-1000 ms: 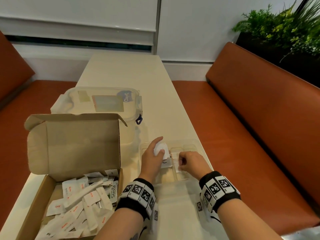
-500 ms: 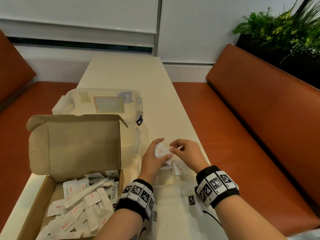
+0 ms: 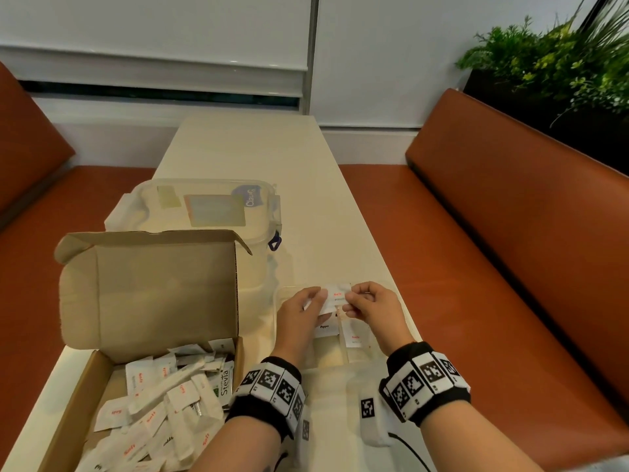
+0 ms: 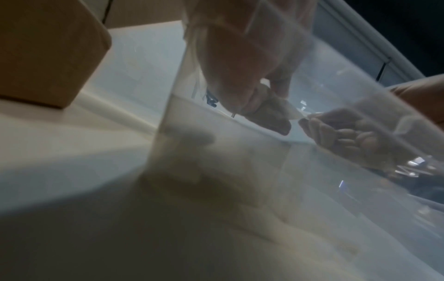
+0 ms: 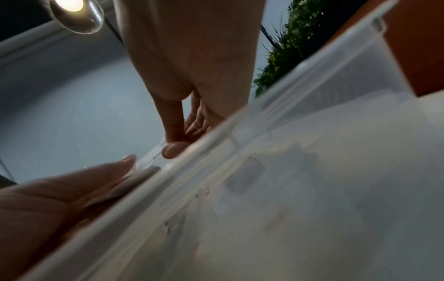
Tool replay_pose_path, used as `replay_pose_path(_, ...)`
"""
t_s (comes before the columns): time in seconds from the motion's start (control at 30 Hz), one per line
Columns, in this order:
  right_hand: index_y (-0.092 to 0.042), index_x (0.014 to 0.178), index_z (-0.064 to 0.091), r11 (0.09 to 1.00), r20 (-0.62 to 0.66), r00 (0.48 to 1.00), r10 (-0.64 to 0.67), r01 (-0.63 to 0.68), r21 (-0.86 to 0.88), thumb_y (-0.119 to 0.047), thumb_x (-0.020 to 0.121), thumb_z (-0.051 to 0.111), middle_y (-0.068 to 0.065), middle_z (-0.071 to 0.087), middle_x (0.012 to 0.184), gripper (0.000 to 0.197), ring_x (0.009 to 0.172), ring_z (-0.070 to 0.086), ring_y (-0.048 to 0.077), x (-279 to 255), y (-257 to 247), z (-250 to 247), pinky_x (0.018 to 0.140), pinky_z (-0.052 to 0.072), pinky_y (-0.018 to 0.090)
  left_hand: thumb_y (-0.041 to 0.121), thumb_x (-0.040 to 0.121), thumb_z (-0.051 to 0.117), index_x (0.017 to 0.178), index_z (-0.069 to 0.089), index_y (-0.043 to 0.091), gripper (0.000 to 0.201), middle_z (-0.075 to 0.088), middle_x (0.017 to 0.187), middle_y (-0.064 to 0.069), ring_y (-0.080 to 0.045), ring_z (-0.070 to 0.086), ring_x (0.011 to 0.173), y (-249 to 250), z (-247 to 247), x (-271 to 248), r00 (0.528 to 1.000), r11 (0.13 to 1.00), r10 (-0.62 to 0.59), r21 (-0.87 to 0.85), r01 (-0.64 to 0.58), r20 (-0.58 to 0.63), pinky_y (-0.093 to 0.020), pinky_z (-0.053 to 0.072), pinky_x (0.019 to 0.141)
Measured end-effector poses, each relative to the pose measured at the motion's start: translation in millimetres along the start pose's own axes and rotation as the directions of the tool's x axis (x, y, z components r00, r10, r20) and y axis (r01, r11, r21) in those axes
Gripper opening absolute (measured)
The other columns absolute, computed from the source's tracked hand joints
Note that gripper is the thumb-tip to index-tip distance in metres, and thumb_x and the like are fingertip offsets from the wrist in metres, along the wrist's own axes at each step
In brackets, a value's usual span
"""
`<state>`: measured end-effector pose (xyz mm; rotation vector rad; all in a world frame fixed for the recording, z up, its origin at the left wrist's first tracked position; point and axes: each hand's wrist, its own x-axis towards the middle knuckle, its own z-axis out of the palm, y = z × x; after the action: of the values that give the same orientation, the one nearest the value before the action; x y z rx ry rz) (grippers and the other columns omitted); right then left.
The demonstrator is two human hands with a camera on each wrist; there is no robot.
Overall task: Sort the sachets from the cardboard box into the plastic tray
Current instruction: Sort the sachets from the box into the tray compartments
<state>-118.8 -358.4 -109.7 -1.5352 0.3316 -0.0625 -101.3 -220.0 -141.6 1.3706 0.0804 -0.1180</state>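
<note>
Both hands hold a white salt sachet (image 3: 337,294) with red print over the clear plastic tray (image 3: 376,356). My left hand (image 3: 308,306) pinches its left side, and my right hand (image 3: 364,301) pinches its right side. Under them, a pepper sachet (image 3: 325,328) and another salt sachet (image 3: 355,338) lie in separate tray compartments. The open cardboard box (image 3: 85,379) at the near left holds several white sachets (image 3: 163,396). In the left wrist view my left hand (image 4: 242,95) shows blurred through the tray wall (image 4: 264,152). The right wrist view shows my right hand (image 5: 177,144) above the tray rim (image 5: 216,140).
A lidded clear plastic container (image 3: 204,206) stands behind the cardboard box. The cream table (image 3: 258,148) runs far ahead between orange benches (image 3: 510,250). A planter with green plants (image 3: 551,63) sits at the far right. The raised box flap (image 3: 146,291) stands left of the tray.
Both hands rose from the tray compartments. My right hand came across to the sachet that my left hand held, and the two now hold it flat between them.
</note>
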Motion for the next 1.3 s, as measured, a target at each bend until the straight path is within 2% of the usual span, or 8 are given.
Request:
replay_pose_path(0.17,-0.002,0.084,0.058,0.993,0.045,0.996,0.074,-0.077,0.083,0.001,0.089,0.059,0.014,0.064,0.068,0.006,0.057,0.064,0.015,-4,6,6,0.059,0.054,0.021,0.019,0.085,0.069,0.080,0.067,0.015,0.007,0.068,0.092,-0.002,-0.025,0.065,0.096,-1,-3,0,0.997,0.990,0.070,0.125,-0.065,-0.038,-0.045,0.055,0.085)
replay_pose_path(0.3,-0.002,0.090,0.059,0.986,0.089,0.994,0.064,-0.049,-0.160,-0.005,0.086,0.066,0.014,0.067,0.078,0.009,0.066,0.065,0.021,-4,3,7,0.066,0.055,0.028,0.022,0.083,0.071,0.072,0.068,0.024,0.012,0.068,0.082,0.012,-0.016,0.063,0.092,3,-4,-2,0.991,0.991,0.085,0.108,-0.074,-0.104,-0.041,0.056,0.083)
replay_pose_path(0.43,-0.017,0.095,0.068,0.889,0.087,0.987,-0.132,0.157,-0.431,-0.026,0.083,0.071,-0.003,0.068,0.091,0.015,0.083,0.063,0.015,-3,-4,6,0.069,0.050,0.022,0.024,0.082,0.072,0.075,0.070,0.022,0.007,0.071,0.087,0.006,-0.017,0.065,0.093,6,-3,-5,0.994,0.987,0.077,0.144,-0.065,-0.079,-0.048,0.053,0.088)
replay_pose_path(0.77,-0.018,0.065,0.062,0.886,0.152,0.983,-0.104,0.161,-0.435,-0.022,0.082,0.072,-0.012,0.052,0.054,0.020,0.053,0.045,0.002,-3,-3,7,0.055,0.038,0.013,0.020,0.085,0.069,0.083,0.072,0.016,0.005,0.071,0.095,0.002,-0.016,0.063,0.098,6,-4,-6,0.995,0.981,0.063,0.185,-0.049,-0.073,-0.046,0.051,0.091)
replay_pose_path(0.9,0.000,0.072,0.062,0.835,0.175,0.980,-0.099,0.178,-0.520,-0.017,0.084,0.069,0.004,0.048,0.064,0.022,0.060,0.042,0.013,1,-6,8,0.057,0.035,0.021,0.017,0.088,0.065,0.088,0.072,0.021,0.008,0.071,0.096,0.001,-0.019,0.064,0.098,7,-2,-6,0.993,0.986,0.054,0.161,-0.037,-0.103,-0.045,0.051,0.092)
replay_pose_path(1.03,-0.023,0.059,0.058,0.658,0.303,0.952,-0.044,0.256,-0.708,-0.019,0.083,0.070,-0.009,0.048,0.056,0.028,0.051,0.040,0.003,4,-12,10,0.049,0.031,0.009,0.012,0.096,0.052,0.109,0.069,0.017,0.023,0.068,0.112,-0.003,-0.019,0.061,0.105,6,-4,-4,0.956,0.966,0.164,0.234,-0.107,-0.242,-0.035,0.048,0.097)
replay_pose_path(1.17,-0.012,0.092,0.074,0.398,0.406,0.912,0.053,0.354,-0.847,-0.023,0.084,0.069,0.001,0.071,0.089,0.015,0.078,0.060,0.014,8,-13,22,0.068,0.039,0.018,0.008,0.097,0.048,0.115,0.068,0.014,0.027,0.064,0.115,0.004,-0.005,0.054,0.105,4,-3,-1,0.922,0.941,0.252,0.295,-0.163,-0.293,-0.004,0.037,0.086)
replay_pose_path(1.3,-0.012,0.100,0.073,0.236,0.446,0.892,0.068,0.420,-0.876,-0.021,0.086,0.066,0.007,0.072,0.099,0.019,0.096,0.061,0.021,11,-11,30,0.080,0.047,0.026,0.007,0.097,0.048,0.115,0.068,0.014,0.028,0.064,0.115,0.004,-0.005,0.054,0.105,2,-4,1,0.924,0.941,0.252,0.295,-0.165,-0.288,0.002,0.033,0.082)
